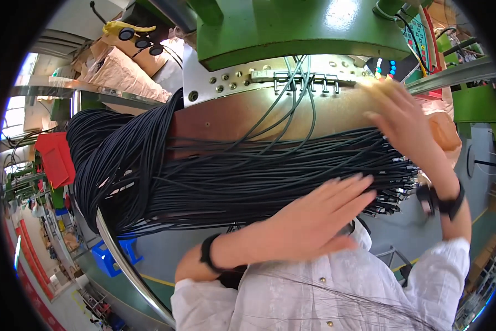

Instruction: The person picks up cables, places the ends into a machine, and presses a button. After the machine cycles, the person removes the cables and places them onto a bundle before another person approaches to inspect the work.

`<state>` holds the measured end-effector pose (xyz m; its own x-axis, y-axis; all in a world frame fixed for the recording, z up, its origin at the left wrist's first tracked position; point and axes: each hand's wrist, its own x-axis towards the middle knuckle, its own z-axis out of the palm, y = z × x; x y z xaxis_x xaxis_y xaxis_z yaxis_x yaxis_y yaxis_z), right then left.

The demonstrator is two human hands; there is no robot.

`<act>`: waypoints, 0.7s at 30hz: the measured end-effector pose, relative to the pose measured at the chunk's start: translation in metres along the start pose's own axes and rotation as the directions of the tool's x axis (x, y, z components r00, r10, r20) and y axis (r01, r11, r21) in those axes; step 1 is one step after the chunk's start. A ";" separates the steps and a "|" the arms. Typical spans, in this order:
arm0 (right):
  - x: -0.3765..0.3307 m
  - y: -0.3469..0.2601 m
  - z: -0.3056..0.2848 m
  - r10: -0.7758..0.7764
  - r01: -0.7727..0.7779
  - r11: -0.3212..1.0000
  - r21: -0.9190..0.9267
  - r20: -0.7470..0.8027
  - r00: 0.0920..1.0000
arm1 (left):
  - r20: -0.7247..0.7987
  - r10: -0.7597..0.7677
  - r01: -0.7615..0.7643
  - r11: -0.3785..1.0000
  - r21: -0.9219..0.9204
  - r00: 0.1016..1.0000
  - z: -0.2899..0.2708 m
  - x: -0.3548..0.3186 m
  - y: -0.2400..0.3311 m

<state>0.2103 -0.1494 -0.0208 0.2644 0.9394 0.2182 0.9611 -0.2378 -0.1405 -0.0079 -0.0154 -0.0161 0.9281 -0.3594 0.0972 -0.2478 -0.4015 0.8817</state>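
A thick bundle of black cables point(259, 182) lies across in front of me, its small connector ends gathered at the right. Over the bundle's near edge, my left hand point(308, 220) is open, fingers stretched out toward the connectors, holding nothing. My right hand point(400, 118), slightly blurred, reaches up beside the right end of the metal mold plate point(204, 83), fingers extended and apart. On the plate sits a black plastic molded strip point(314, 83) with several cables running through it. Those cables trail down over the brown board point(215, 124) into the bundle.
A green machine head point(303, 38) overhangs the mold plate. A metal rail point(132, 276) curves past the left. Brown paper wrapping point(126, 71) lies back left, a red bin point(55, 157) at far left, and a blue stool point(113, 256) on the floor. A control panel point(418, 41) stands back right.
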 end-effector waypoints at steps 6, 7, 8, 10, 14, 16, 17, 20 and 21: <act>0.057 0.008 0.062 -0.081 0.082 0.996 -0.020 0.024 0.996 | -0.280 -0.201 0.316 0.827 0.464 0.939 -0.007 0.027 -0.040; 0.052 0.011 0.062 -0.078 0.078 0.997 -0.016 0.028 0.997 | -0.310 -0.286 0.408 0.781 0.473 0.907 -0.022 0.006 -0.042; 0.043 0.013 0.057 -0.115 0.116 0.992 -0.040 0.040 0.993 | -0.350 -0.337 0.486 0.627 0.609 0.874 -0.033 -0.016 -0.047; 0.027 0.016 0.042 -0.178 0.183 0.979 -0.089 0.063 0.982 | -0.361 -0.383 0.513 0.445 0.734 0.850 -0.059 -0.048 -0.050; 0.045 0.025 0.024 0.187 -0.267 0.929 0.257 0.298 0.936 | -0.310 -0.358 0.469 0.568 0.676 0.881 -0.081 -0.052 -0.057; 0.040 0.023 0.029 0.159 -0.198 0.950 0.240 0.172 0.972 | -0.299 -0.326 0.442 0.628 0.641 0.897 -0.091 -0.046 -0.064; 0.036 0.021 0.034 0.110 -0.119 0.969 0.219 0.053 0.992 | -0.313 -0.333 0.456 0.664 0.592 0.890 -0.095 -0.045 -0.067; 0.023 0.017 0.038 0.140 -0.107 0.957 0.269 -0.108 0.984 | -0.331 -0.345 0.472 0.732 0.491 0.879 -0.102 -0.044 -0.075; 0.019 0.017 0.037 0.217 -0.154 0.923 0.352 -0.145 0.965 | -0.377 -0.379 0.506 0.795 0.335 0.845 -0.102 -0.045 -0.079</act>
<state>0.2287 -0.1268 -0.0545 0.4750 0.8197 0.3201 0.8182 -0.2775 -0.5036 -0.0018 0.1182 -0.0432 0.9831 0.1655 -0.0778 0.1790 -0.7835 0.5951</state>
